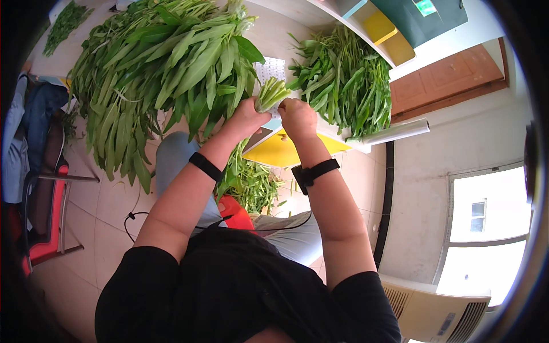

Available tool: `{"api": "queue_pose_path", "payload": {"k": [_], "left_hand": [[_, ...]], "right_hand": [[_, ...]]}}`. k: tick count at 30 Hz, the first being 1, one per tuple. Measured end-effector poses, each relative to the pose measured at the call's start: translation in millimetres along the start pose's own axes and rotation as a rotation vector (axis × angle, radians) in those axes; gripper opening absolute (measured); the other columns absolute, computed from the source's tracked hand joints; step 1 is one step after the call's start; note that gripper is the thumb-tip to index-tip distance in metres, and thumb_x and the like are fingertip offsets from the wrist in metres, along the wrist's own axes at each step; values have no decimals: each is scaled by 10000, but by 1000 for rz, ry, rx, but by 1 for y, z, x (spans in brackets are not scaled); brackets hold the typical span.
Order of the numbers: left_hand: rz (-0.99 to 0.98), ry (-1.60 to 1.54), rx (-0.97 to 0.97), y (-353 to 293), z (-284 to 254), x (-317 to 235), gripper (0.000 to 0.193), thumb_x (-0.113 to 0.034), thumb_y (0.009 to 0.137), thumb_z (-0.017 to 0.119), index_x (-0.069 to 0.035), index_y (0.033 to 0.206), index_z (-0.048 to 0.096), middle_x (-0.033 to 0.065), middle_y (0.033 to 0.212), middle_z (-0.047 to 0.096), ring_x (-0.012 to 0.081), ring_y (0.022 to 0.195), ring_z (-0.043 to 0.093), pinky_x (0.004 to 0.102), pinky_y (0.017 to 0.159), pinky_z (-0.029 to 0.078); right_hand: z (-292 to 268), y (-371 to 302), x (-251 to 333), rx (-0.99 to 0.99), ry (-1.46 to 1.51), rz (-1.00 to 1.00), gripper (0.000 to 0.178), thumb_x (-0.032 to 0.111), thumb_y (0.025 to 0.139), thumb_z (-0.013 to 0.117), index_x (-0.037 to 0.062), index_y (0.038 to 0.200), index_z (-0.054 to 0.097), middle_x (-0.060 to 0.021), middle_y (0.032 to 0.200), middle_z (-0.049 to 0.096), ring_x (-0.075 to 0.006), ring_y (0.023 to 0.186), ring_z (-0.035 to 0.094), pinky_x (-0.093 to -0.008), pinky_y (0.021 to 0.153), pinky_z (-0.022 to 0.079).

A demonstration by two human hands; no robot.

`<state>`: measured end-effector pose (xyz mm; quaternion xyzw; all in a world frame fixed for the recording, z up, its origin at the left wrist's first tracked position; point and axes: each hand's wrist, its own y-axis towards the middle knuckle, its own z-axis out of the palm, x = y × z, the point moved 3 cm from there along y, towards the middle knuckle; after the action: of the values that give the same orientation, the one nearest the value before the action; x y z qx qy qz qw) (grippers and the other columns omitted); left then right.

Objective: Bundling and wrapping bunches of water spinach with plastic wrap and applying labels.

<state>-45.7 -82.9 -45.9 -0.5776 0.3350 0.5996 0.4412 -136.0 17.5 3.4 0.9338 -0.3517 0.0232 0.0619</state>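
My left hand (247, 118) is closed around a bunch of water spinach (273, 93), its pale cut stem ends pointing up and away from me. Leaves of this bunch seem to hang below the hand, partly hidden by my forearm. Just right of the stems, my right hand (299, 118) has its fingers pinched together at a white printed sheet (271, 70) on the table. Whatever sits between those fingertips is too small to make out. A large heap of water spinach (189, 63) lies left of my hands, drooping over the table's edge.
Another pile of greens (349, 80) lies to the right, beside a clear film roll (397, 131) jutting past the table end. Loose greens (251, 186) lie on the floor below, near a yellow panel (277, 150). A red-framed chair (51, 217) stands left.
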Motion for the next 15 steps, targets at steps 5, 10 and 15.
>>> {"api": "queue_pose_path", "payload": {"k": [5, 10, 15], "left_hand": [[-9, 15, 15, 2, -1, 1, 329, -123, 779, 597, 26, 1070, 564, 59, 957, 611, 113, 723, 580, 259, 507, 504], [14, 12, -8, 0, -4, -1, 284, -122, 777, 589, 21, 1023, 579, 50, 874, 614, 115, 670, 576, 255, 497, 495], [-8, 14, -14, -1, 0, -4, 240, -124, 777, 590, 12, 975, 582, 48, 818, 601, 113, 630, 568, 250, 488, 489]], "right_hand": [[2, 4, 6, 50, -151, 18, 107, 146, 796, 566, 75, 834, 636, -119, 870, 654, -296, 821, 649, -395, 709, 521], [0, 7, 23, 92, -222, 18, 115, 140, 794, 560, 80, 843, 645, -116, 879, 653, -281, 825, 657, -381, 695, 530], [3, 5, 21, 91, -244, 27, 130, 141, 802, 550, 84, 860, 652, -121, 895, 650, -280, 816, 659, -368, 688, 531]]}}
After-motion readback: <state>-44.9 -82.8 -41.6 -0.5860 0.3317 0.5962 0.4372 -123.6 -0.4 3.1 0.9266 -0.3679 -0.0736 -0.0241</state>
